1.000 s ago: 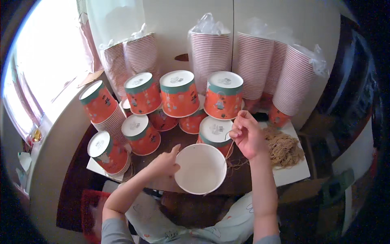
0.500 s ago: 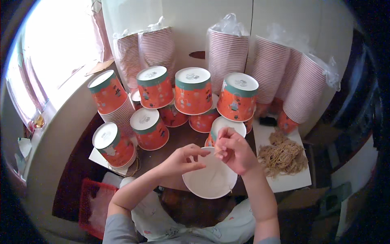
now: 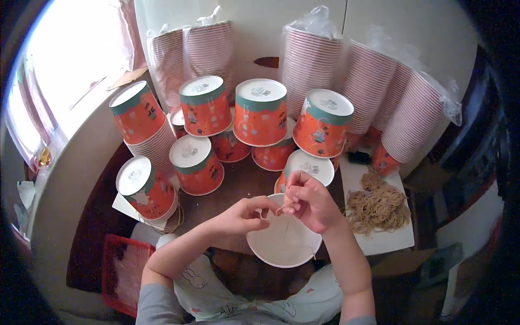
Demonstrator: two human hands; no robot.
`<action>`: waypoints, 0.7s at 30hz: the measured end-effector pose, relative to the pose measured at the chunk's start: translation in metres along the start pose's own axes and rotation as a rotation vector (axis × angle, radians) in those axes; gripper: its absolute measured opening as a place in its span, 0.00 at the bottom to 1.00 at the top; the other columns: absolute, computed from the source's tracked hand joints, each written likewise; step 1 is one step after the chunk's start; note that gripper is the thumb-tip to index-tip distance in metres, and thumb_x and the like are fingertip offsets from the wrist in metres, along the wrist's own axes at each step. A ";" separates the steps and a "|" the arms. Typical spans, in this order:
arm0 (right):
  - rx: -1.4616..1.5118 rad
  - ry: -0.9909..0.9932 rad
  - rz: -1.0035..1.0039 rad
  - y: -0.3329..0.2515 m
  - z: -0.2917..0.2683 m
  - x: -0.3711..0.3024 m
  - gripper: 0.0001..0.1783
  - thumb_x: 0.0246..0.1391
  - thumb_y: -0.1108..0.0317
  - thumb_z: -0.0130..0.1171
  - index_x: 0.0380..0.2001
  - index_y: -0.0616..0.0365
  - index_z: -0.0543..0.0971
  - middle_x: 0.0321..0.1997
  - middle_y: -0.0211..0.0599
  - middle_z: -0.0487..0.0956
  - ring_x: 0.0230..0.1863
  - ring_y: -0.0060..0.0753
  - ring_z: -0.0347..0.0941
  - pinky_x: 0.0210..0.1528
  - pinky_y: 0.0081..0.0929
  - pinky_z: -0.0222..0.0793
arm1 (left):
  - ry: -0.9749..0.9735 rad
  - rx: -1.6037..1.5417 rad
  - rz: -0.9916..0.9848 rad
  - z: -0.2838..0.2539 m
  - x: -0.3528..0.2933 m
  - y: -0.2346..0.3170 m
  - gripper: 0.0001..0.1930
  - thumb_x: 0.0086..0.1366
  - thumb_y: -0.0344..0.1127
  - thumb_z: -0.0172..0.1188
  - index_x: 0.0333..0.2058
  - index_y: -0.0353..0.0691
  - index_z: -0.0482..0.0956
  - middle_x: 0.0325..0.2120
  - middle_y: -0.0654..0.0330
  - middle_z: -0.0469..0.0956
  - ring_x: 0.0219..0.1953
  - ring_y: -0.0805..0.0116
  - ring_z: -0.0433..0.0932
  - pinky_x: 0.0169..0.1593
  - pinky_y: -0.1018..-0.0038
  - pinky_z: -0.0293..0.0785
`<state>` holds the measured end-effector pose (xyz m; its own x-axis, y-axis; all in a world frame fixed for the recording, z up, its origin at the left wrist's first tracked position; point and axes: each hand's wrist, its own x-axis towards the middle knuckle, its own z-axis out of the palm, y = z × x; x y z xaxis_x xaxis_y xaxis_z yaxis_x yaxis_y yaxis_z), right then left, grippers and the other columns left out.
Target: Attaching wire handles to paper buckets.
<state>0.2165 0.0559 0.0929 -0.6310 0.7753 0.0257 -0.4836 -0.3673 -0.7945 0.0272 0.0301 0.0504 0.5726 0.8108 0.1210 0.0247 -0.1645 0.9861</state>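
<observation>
An open paper bucket (image 3: 284, 250), white inside, sits between my forearms near the table's front edge. A short bit of tan twine shows at its right rim. Over its mouth, my right hand (image 3: 312, 207) pinches a thin piece of tan twine (image 3: 286, 205) between thumb and fingers. My left hand (image 3: 248, 215) meets the other end of that twine, thumb and forefinger curled around it. A thin strand hangs down inside the bucket. Just behind my right hand stands an upturned bucket (image 3: 314, 164), partly hidden by the fingers.
Upturned orange buckets with green bands (image 3: 261, 116) stand in rows and stacks across the brown table. Tall bagged stacks of buckets (image 3: 311, 65) line the wall. A tangled heap of twine (image 3: 377, 208) lies on a white board at right. A red basket (image 3: 111, 271) sits low at left.
My left hand has closed in toward the right, and its fingers now meet the twine. The view has shifted slightly. My right hand keeps its pinch over the bucket.
</observation>
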 end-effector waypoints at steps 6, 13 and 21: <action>-0.001 0.053 0.024 0.004 0.001 0.005 0.05 0.48 0.72 0.49 0.29 0.55 0.65 0.19 0.25 0.62 0.20 0.18 0.58 0.25 0.17 0.58 | -0.014 0.122 0.043 -0.004 -0.006 -0.002 0.08 0.56 0.31 0.56 0.33 0.34 0.76 0.31 0.60 0.73 0.37 0.74 0.70 0.42 0.76 0.66; -0.194 0.118 -0.013 0.001 -0.002 0.006 0.06 0.48 0.74 0.50 0.30 0.55 0.65 0.21 0.23 0.64 0.21 0.13 0.58 0.23 0.12 0.56 | 0.169 0.228 -0.081 -0.014 -0.009 0.002 0.06 0.50 0.31 0.62 0.25 0.35 0.77 0.26 0.61 0.73 0.32 0.73 0.72 0.36 0.78 0.68; -1.449 0.055 -0.211 0.020 -0.005 0.007 0.11 0.44 0.63 0.57 0.31 0.58 0.77 0.26 0.36 0.73 0.27 0.29 0.71 0.31 0.24 0.66 | 0.348 0.519 0.010 -0.018 -0.009 0.004 0.08 0.43 0.29 0.65 0.18 0.34 0.73 0.20 0.59 0.70 0.27 0.70 0.72 0.29 0.75 0.68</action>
<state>0.2059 0.0567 0.0744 -0.5881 0.7784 0.2197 0.4786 0.5539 -0.6813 0.0076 0.0325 0.0551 0.2766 0.9288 0.2465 0.4655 -0.3539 0.8112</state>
